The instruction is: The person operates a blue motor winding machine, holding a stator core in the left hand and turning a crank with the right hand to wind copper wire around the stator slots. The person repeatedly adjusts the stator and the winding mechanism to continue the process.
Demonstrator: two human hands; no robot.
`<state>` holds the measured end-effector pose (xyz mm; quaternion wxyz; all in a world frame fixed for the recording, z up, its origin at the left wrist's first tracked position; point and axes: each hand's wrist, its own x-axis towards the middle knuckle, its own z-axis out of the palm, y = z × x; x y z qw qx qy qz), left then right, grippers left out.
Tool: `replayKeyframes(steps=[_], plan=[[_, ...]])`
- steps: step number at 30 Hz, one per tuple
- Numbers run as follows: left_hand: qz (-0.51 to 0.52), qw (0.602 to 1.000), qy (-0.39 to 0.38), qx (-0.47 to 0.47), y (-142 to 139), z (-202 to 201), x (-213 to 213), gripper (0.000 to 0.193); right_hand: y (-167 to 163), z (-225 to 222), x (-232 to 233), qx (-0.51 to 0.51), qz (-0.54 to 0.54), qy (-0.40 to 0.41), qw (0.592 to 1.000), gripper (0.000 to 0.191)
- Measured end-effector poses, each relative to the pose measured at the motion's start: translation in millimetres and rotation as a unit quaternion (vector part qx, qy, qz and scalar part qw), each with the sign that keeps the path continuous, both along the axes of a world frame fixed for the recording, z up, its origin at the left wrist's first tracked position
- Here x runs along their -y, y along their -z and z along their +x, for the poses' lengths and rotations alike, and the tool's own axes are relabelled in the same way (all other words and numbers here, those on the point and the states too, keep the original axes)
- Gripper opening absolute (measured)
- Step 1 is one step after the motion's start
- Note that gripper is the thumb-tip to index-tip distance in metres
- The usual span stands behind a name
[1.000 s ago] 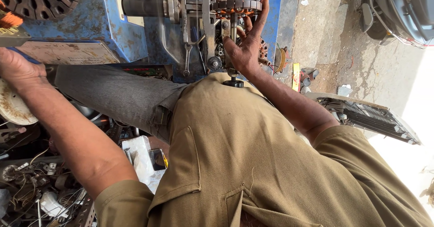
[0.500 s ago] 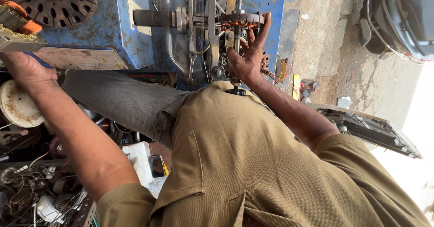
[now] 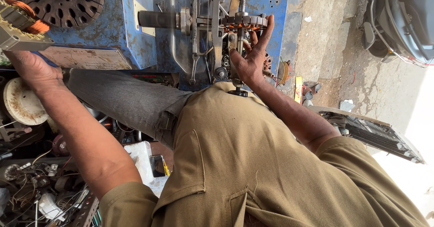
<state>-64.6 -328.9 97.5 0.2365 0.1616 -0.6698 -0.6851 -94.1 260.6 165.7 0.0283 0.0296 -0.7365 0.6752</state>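
Observation:
My right hand (image 3: 250, 60) reaches up to a blue winding machine (image 3: 135, 23), fingers spread around a dark toothed stator ring (image 3: 244, 20) with copper wire showing in it. The ring is mounted on a steel shaft (image 3: 158, 18) and bracket. My left hand (image 3: 34, 71) is stretched out to the left and closes over a blue handle (image 3: 44, 56) below a block with orange copper coils (image 3: 20, 21); its fingers are mostly hidden. My khaki shirt (image 3: 253, 163) and grey trouser leg (image 3: 122, 100) fill the middle.
A round perforated metal disc (image 3: 63, 1) sits at the top left. A white spool (image 3: 25, 101) and a heap of wires and scrap parts (image 3: 40, 186) lie at the left. Concrete ground (image 3: 330, 42), a dark vehicle part (image 3: 402, 19) and a flat panel (image 3: 375, 132) are on the right.
My right hand stays on the stator ring with the fingers curling a little closer round it. My left hand keeps its hold at the left. The view has shifted slightly.

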Motion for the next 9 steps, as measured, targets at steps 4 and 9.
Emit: replayKeyframes(steps=[4, 9], plan=[[0.025, 1.000, -0.008, -0.006, -2.2, -4.4, -2.4, 0.105, -0.6, -0.1, 0.3, 0.002, 0.004, 0.005, 1.000, 0.124], [0.025, 1.000, -0.002, -0.007, -4.8, -3.2, -4.2, 0.105, -2.5, -0.1, 0.5, 0.006, 0.000, 0.004, 1.000, 0.123]])
